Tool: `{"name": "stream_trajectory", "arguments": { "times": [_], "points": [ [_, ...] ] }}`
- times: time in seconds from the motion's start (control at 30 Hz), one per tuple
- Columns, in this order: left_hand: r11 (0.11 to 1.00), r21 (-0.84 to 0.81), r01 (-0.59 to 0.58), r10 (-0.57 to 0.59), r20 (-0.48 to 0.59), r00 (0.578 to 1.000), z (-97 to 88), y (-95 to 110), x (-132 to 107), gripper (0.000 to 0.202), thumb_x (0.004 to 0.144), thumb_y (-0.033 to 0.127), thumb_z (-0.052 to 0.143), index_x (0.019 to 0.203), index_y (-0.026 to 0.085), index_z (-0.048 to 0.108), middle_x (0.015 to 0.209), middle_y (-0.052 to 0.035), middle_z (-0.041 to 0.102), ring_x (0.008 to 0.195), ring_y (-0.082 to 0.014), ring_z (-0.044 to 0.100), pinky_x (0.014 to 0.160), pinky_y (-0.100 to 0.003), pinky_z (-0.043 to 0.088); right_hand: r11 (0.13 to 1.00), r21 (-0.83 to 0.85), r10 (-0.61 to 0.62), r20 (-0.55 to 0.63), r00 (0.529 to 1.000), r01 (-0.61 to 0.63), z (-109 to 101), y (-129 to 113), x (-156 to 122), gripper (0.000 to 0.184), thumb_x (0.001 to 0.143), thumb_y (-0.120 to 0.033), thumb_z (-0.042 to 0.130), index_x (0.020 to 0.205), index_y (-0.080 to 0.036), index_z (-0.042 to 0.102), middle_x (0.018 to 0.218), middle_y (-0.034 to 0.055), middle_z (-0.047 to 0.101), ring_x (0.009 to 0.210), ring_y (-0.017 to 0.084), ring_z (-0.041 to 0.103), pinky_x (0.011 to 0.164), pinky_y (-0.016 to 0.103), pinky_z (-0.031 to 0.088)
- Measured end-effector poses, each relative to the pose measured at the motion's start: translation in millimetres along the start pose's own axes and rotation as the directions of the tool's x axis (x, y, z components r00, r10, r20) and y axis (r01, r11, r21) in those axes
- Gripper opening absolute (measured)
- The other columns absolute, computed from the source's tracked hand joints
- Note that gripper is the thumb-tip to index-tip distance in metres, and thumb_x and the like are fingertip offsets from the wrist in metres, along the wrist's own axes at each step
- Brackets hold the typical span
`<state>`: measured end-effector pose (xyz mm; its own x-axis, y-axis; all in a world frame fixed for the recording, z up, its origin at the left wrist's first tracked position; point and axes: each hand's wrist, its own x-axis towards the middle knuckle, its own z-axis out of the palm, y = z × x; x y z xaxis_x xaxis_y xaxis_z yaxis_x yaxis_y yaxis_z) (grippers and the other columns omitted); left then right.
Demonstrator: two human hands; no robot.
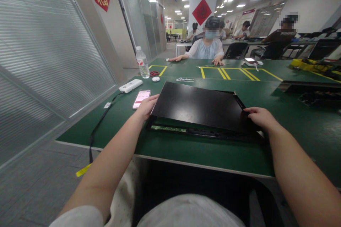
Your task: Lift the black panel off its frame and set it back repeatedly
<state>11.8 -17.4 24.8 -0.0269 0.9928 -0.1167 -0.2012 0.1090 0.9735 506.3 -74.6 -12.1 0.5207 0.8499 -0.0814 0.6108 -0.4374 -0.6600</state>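
A thin, glossy black screen panel (197, 104) lies tilted over a black frame (226, 134) on the green table. Its near edge stands a little above the frame, and a strip of green circuit board (167, 128) shows in the gap. My left hand (148, 106) grips the panel's left edge, with the fingertips partly hidden. On the opposite side, my right hand (257, 117) is closed around the panel's right edge, close to the frame's side; its lower fingers are hidden.
Left of the panel are a phone (141, 98), a white device (131, 86) with a black strap, a water bottle (142, 63) and red-handled scissors (153, 73). Black panels (314, 87) lie at the right. Across the table (106, 127) sits a person (205, 48), both hands on its top.
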Motion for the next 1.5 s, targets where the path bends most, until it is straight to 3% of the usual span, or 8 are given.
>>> {"name": "stream_trajectory", "arguments": {
  "times": [0.2,0.43,0.6,0.93,1.03,1.27,1.37,1.5],
  "points": [
    [0.998,-0.039,-0.042,0.043,0.039,0.998,3.3,2.3,0.3,0.037,0.072,0.017,0.087,0.108,0.013,0.086,0.094,-0.0088,0.087,0.090,-0.0306,0.083,0.074,-0.034,0.067,1.000,0.000,0.004,-0.005,1.000,-0.004,-0.9,-1.7,-1.1,0.050,0.064,-0.009,0.065,0.110,-0.019,0.084,0.086,0.0095,0.077,0.072,0.023,0.069,0.068,0.035,0.055],
    [0.990,-0.078,-0.117,0.125,0.106,0.987,-1.0,-1.3,1.6,0.043,0.073,0.031,0.088,0.112,0.013,0.084,0.104,-0.0107,0.086,0.102,-0.0326,0.080,0.084,-0.037,0.065,1.000,0.009,-0.004,-0.013,1.000,0.004,-1.4,-4.9,-3.4,0.045,0.063,-0.007,0.065,0.103,-0.018,0.083,0.082,0.0075,0.076,0.066,0.019,0.066,0.062,0.030,0.052],
    [0.983,-0.070,-0.172,0.181,0.148,0.972,-8.0,-1.6,-0.7,0.053,0.064,0.027,0.094,0.115,0.015,0.084,0.104,-0.0096,0.086,0.101,-0.0317,0.080,0.087,-0.037,0.062,1.000,0.026,0.009,-0.011,1.000,-0.009,-1.2,-5.9,-5.1,0.042,0.065,-0.011,0.067,0.103,-0.020,0.082,0.082,0.0070,0.076,0.065,0.021,0.067,0.059,0.032,0.052],
    [0.969,-0.077,-0.236,0.247,0.209,0.946,-7.5,-0.3,-2.0,0.056,0.064,0.031,0.093,0.118,0.016,0.084,0.108,-0.0091,0.086,0.098,-0.0310,0.080,0.084,-0.037,0.062,0.995,0.102,0.011,-0.031,0.999,-0.008,1.9,-1.2,-2.7,0.036,0.070,-0.024,0.072,0.106,-0.022,0.080,0.072,0.0043,0.070,0.058,0.019,0.060,0.053,0.032,0.047],
    [0.965,-0.087,-0.249,0.262,0.221,0.939,-7.6,-0.5,-2.3,0.057,0.065,0.032,0.093,0.119,0.017,0.084,0.109,-0.0085,0.086,0.100,-0.0308,0.080,0.086,-0.037,0.061,0.990,0.141,0.025,-0.045,0.999,-0.019,2.0,-1.7,-3.3,0.036,0.075,-0.027,0.074,0.110,-0.022,0.080,0.078,0.0054,0.072,0.067,0.021,0.065,0.059,0.033,0.052],
    [0.954,-0.115,-0.275,0.295,0.220,0.930,-6.5,-0.8,-4.6,0.059,0.064,0.032,0.095,0.121,0.019,0.083,0.116,-0.0081,0.085,0.116,-0.0345,0.076,0.102,-0.042,0.058,0.970,0.236,0.077,-0.040,0.996,-0.066,2.5,-7.7,-10.6,0.025,0.094,-0.034,0.074,0.113,-0.018,0.075,0.112,0.0086,0.075,0.100,0.021,0.070,0.090,0.039,0.059],
    [0.954,-0.124,-0.272,0.293,0.208,0.933,-6.2,-0.5,-5.2,0.058,0.064,0.031,0.095,0.119,0.019,0.083,0.116,-0.0080,0.085,0.117,-0.0345,0.075,0.104,-0.042,0.056,0.951,0.300,0.086,-0.034,0.996,-0.072,3.2,-9.0,-11.6,0.030,0.098,-0.040,0.071,0.118,-0.017,0.071,0.122,0.0079,0.072,0.106,0.020,0.069,0.093,0.043,0.060],
    [0.949,-0.143,-0.281,0.302,0.161,0.939,-7.1,1.8,-5.6,0.056,0.064,0.029,0.091,0.118,0.018,0.083,0.114,-0.0082,0.085,0.115,-0.0334,0.076,0.102,-0.040,0.057,0.897,0.440,0.062,-0.048,0.997,-0.035,2.3,-11.8,-10.9,0.022,0.097,-0.036,0.072,0.108,-0.017,0.072,0.115,0.0065,0.072,0.102,0.018,0.068,0.090,0.039,0.060]
  ]
}}
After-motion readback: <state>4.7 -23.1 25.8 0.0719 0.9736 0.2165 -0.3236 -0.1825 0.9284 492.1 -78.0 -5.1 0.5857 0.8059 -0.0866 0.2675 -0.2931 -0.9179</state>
